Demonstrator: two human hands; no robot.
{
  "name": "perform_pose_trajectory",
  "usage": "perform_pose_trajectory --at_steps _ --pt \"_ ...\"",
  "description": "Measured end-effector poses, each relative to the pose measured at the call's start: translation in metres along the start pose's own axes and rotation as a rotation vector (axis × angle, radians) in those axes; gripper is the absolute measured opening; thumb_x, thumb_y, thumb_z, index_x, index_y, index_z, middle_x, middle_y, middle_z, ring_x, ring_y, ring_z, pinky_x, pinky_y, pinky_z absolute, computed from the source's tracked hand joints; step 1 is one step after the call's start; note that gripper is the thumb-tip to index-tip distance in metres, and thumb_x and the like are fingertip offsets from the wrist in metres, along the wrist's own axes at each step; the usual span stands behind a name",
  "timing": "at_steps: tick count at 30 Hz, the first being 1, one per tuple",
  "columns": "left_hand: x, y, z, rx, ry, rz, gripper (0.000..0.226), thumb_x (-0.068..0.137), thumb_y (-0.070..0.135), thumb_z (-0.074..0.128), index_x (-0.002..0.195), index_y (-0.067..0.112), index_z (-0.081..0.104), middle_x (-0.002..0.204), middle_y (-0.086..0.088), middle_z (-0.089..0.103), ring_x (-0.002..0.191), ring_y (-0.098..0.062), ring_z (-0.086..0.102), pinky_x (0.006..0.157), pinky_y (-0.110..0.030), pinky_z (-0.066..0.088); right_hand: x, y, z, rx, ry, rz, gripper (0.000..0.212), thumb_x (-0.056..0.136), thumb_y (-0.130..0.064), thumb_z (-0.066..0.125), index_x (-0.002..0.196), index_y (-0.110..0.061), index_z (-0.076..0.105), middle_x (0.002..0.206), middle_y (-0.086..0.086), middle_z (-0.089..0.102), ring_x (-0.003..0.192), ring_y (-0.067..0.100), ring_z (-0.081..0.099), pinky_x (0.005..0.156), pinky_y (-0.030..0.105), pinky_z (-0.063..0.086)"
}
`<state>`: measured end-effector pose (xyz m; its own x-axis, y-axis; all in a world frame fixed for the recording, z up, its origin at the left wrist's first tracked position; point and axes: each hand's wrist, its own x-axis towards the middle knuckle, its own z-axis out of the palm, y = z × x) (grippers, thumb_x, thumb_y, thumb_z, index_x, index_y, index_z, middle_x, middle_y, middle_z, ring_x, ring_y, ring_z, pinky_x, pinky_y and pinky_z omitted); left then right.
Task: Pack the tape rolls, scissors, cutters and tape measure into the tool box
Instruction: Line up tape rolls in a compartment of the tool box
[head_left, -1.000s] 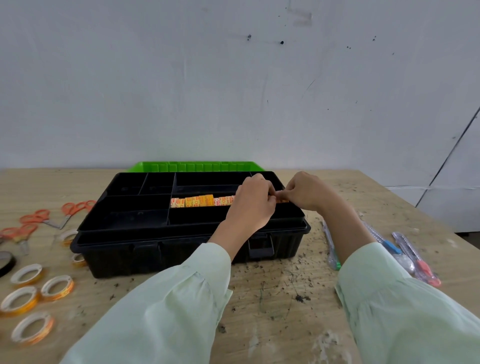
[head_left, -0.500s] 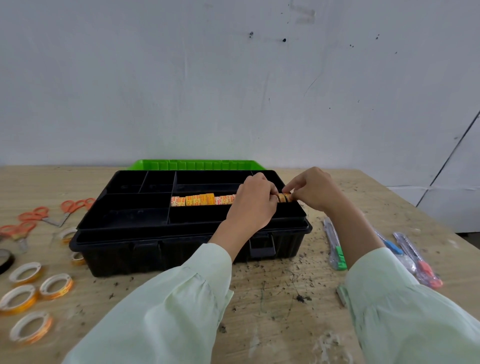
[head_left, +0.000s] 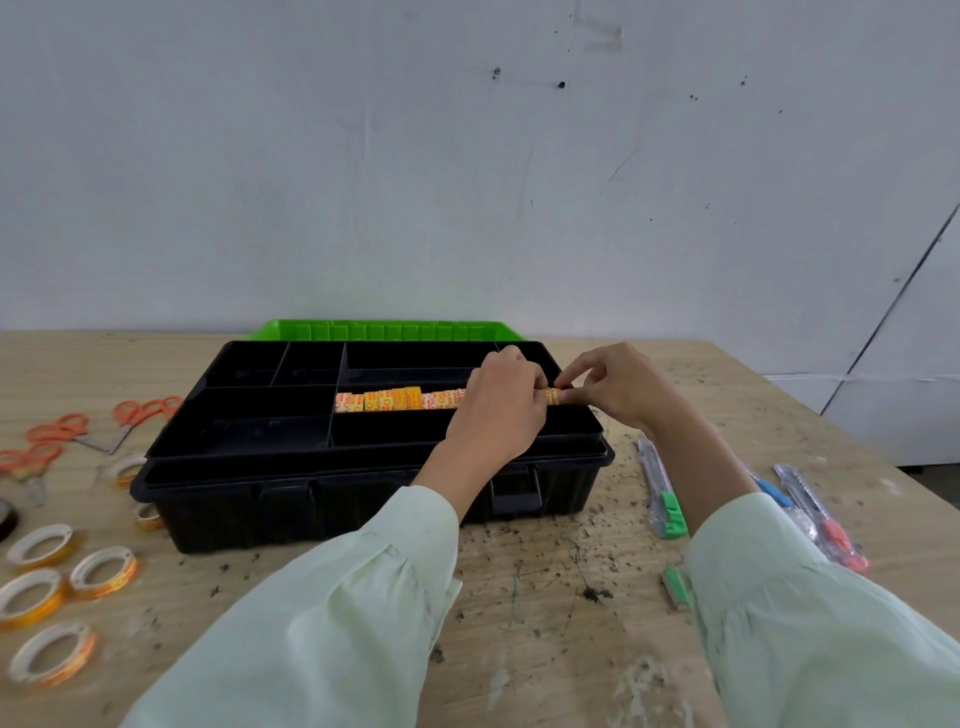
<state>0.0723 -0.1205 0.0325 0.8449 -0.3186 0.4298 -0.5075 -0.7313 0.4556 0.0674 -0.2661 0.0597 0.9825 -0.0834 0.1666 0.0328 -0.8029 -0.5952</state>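
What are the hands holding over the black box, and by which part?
The left hand and right hand pinch one orange tape roll by its rim, at the right end of the row in the tool box.

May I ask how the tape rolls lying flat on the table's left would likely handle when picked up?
Probably light: each tape roll is a thin ring with a wide hollow core. Lying flat they should stay put; on edge they may roll. They hold round, so likely stiff.

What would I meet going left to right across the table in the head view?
Loose tape rolls → black tool box → green-tipped cutter → blue-tipped cutter → red-tipped cutter. The orange scissors are left out: they overlap the rolls.
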Motion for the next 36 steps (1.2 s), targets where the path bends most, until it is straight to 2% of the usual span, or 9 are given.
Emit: perform_pose_trajectory --at_steps 6,8,13,19,23,27,29,32,36 --pt "-0.005 0.003 -0.003 0.001 0.033 0.017 0.022 0.093 0.017 0.051 0.106 0.008 0.066 0.109 -0.008 0.054 0.104 -0.023 0.050 0.091 -0.040 0.045 -0.005 0.007 0.005 0.097 0.087 0.029 0.003 0.078 -0.020 0.078 0.079 -0.018 0.077 0.070 -0.001 0.064 0.070 0.012 0.054 0.059 0.022 0.036" --pt "-0.009 0.004 -0.007 -0.019 0.076 0.035 0.022 0.093 0.015 0.051 0.108 0.007 0.064 0.109 -0.007 0.054 0.104 -0.021 0.050 0.091 -0.039 0.044 -0.008 0.006 0.005 0.113 0.096 0.040 0.007 0.083 -0.018 0.073 0.086 -0.014 0.078 0.078 0.002 0.068 0.078 0.013 0.057 0.063 0.022 0.038" --pt "-0.024 -0.001 -0.024 -0.054 0.174 0.029 0.019 0.091 0.015 0.052 0.105 0.012 0.065 0.107 0.000 0.056 0.104 -0.016 0.051 0.094 -0.037 0.043 -0.017 0.000 0.005 0.073 0.088 0.073 0.016 0.089 -0.015 0.064 0.100 -0.015 0.077 0.074 -0.003 0.065 0.066 0.005 0.049 0.054 0.019 0.033" --pt "-0.051 -0.024 -0.043 -0.098 0.197 -0.023 0.014 0.091 0.015 0.054 0.100 0.015 0.064 0.103 0.003 0.055 0.101 -0.014 0.051 0.094 -0.041 0.044 -0.034 -0.011 0.005 0.098 0.059 0.123 0.034 0.090 -0.017 0.062 0.124 -0.019 0.061 0.109 0.009 0.066 0.092 0.021 0.061 0.064 0.028 0.045" --pt "-0.081 -0.035 -0.059 -0.114 0.281 -0.034 0.012 0.090 0.015 0.055 0.098 0.017 0.064 0.099 0.007 0.053 0.098 -0.012 0.051 0.092 -0.039 0.045 -0.053 -0.030 0.021 -0.041 0.282 0.043 0.038 0.090 -0.019 0.060 0.128 -0.019 0.052 0.121 0.007 0.056 0.113 0.025 0.049 0.091 0.039 0.045" --pt "-0.118 -0.049 -0.075 -0.152 0.394 -0.041 0.013 0.088 0.010 0.057 0.099 0.015 0.062 0.094 0.007 0.053 0.090 -0.010 0.054 0.090 -0.036 0.048 -0.079 -0.065 0.051 0.186 0.455 -0.147 0.027 0.089 -0.011 0.057 0.115 -0.019 0.057 0.101 0.001 0.057 0.101 0.020 0.050 0.079 0.027 0.042" --pt "-0.139 -0.061 -0.086 -0.157 0.430 -0.065 0.007 0.088 0.012 0.059 0.092 0.017 0.061 0.075 0.008 0.055 0.071 -0.008 0.055 0.080 -0.029 0.049 -0.095 -0.085 0.069 0.278 0.451 -0.235 0.021 0.089 -0.011 0.058 0.108 -0.020 0.059 0.086 -0.001 0.058 0.089 0.018 0.053 0.069 0.024 0.039" --pt "-0.168 -0.083 -0.103 -0.100 0.420 -0.131 0.012 0.091 0.017 0.057 0.080 0.019 0.061 0.057 0.007 0.053 0.053 -0.011 0.052 0.057 -0.018 0.038 -0.118 -0.109 0.095 0.369 0.337 -0.347 0.012 0.091 -0.011 0.057 0.096 -0.020 0.063 0.070 -0.002 0.061 0.068 0.018 0.059 0.058 0.026 0.044" --pt "-0.207 -0.121 -0.118 0.023 0.377 -0.262 0.010 0.090 0.014 0.055 0.087 0.017 0.064 0.082 0.002 0.060 0.068 -0.009 0.054 0.058 -0.018 0.036 -0.137 -0.119 0.134 0.343 0.031 -0.427 0.013 0.092 -0.014 0.059 0.100 -0.022 0.066 0.078 -0.001 0.069 0.077 0.012 0.067 0.071 0.026 0.054"
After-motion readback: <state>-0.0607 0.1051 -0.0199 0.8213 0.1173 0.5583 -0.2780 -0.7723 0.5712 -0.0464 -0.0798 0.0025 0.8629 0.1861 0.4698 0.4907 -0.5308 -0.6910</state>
